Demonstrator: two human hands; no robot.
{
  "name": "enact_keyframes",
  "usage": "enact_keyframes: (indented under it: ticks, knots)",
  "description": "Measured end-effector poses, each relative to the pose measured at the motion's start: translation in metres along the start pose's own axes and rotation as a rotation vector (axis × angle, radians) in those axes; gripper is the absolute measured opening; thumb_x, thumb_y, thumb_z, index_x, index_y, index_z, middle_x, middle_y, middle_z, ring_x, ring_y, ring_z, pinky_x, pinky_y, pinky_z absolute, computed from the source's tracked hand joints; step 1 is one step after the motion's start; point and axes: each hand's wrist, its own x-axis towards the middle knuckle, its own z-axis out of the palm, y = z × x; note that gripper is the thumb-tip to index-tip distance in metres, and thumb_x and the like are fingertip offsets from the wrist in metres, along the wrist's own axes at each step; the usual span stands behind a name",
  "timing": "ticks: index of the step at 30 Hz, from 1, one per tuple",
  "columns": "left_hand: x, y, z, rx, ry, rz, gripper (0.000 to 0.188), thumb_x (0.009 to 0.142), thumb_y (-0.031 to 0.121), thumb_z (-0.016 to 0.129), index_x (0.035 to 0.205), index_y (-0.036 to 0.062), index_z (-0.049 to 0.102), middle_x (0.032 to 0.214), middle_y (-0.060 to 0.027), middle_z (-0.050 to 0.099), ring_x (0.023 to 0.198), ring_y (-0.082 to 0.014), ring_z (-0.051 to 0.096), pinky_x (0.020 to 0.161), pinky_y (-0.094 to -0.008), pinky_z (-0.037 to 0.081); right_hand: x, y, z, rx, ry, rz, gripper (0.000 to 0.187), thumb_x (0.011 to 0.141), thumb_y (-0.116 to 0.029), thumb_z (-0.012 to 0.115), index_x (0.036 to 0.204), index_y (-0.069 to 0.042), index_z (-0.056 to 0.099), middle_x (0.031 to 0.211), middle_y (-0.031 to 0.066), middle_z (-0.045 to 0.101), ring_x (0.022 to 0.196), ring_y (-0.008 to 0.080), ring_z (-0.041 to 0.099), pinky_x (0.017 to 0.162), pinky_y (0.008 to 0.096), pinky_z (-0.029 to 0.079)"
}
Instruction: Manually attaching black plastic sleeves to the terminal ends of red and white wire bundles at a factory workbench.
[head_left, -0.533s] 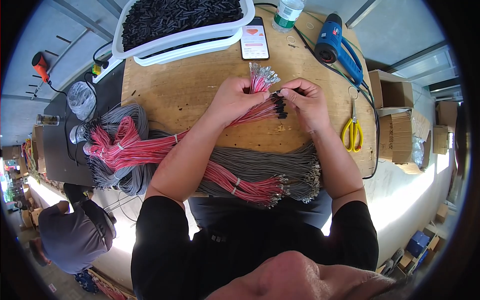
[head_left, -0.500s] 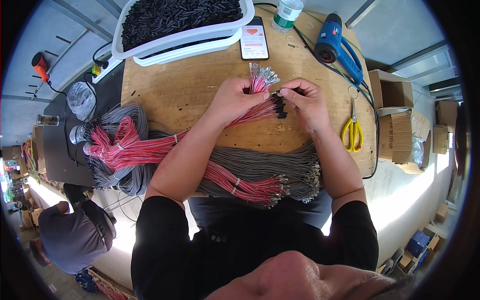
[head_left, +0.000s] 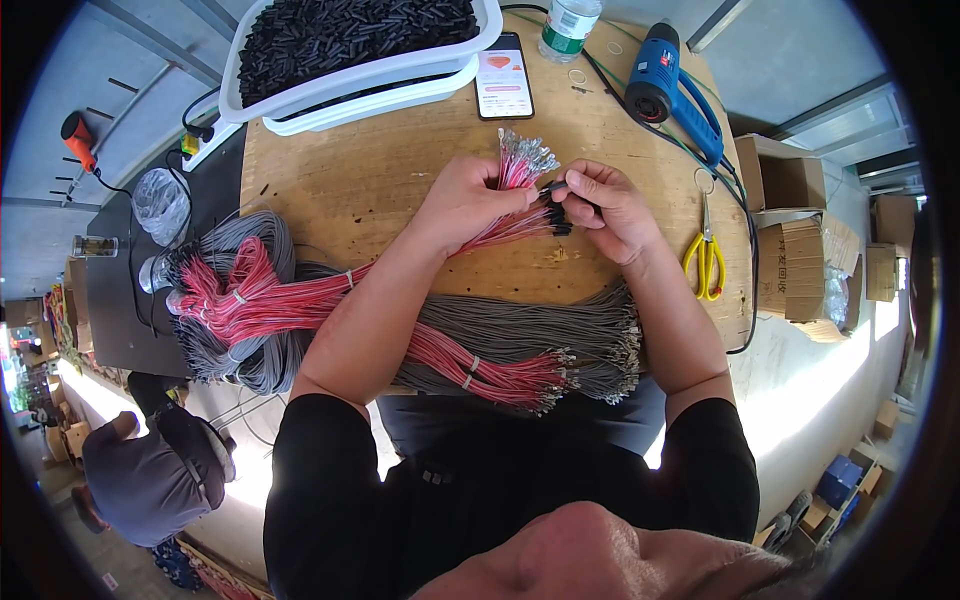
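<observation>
Red wire bundle (head_left: 517, 177) is up over the middle of the wooden tabletop (head_left: 390, 165), and the left hand (head_left: 468, 205) has its fingers wrapped round it, metal-tipped ends poking out the top. Right hand (head_left: 608, 205) is just beside it, thumb and finger pinching a little black sleeve (head_left: 557, 186) close to the wires; can't tell if it's actually on one. Some red strands below the left hand end in black sleeves too. Closer to the body there's a pile of grey wires (head_left: 530, 325) with another red bunch (head_left: 450, 355) lying on it, tied in white. Far side: white tub (head_left: 370, 73) full of black tubes, phone (head_left: 503, 80), blue heat gun (head_left: 655, 75). Yellow-handled scissors (head_left: 706, 268) sit off to the right.
</observation>
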Motion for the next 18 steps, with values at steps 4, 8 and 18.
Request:
enact_keyframes:
  ticks: [4,8,18]
  knots:
    - [0.0004,-0.0013,-0.0009,0.022,-0.015,-0.005,0.026,0.084,0.02,0.079,0.091,-0.004,0.074,0.073,-0.0007,0.066,0.067,-0.0065,0.055,0.061,-0.0267,0.046,0.0004,0.0014,0.0042,-0.059,0.025,0.002,0.016,0.097,-0.016,0.067,0.102,-0.001,0.063,0.089,0.0069,0.069,0.054,0.0032,0.039,0.049,0.0177,0.029]
    - [-0.001,0.0031,0.0016,-0.019,-0.008,-0.005,0.025,0.085,0.019,0.078,0.092,-0.0041,0.074,0.074,-0.001,0.067,0.068,-0.0061,0.056,0.061,-0.0264,0.047,-0.0006,-0.0002,0.0048,-0.014,0.014,0.015,0.014,0.096,-0.013,0.068,0.103,-0.001,0.064,0.09,0.0074,0.07,0.055,0.0034,0.039,0.049,0.0175,0.03]
    - [0.0012,-0.0029,0.0008,-0.014,-0.031,0.013,0.024,0.085,0.018,0.078,0.091,-0.0045,0.074,0.074,-0.0009,0.067,0.068,-0.0056,0.057,0.061,-0.026,0.047,0.0011,0.0032,0.0042,-0.058,0.017,0.011,0.01,0.097,-0.009,0.065,0.103,-0.001,0.065,0.089,0.0067,0.07,0.056,0.0033,0.038,0.049,0.0175,0.029]
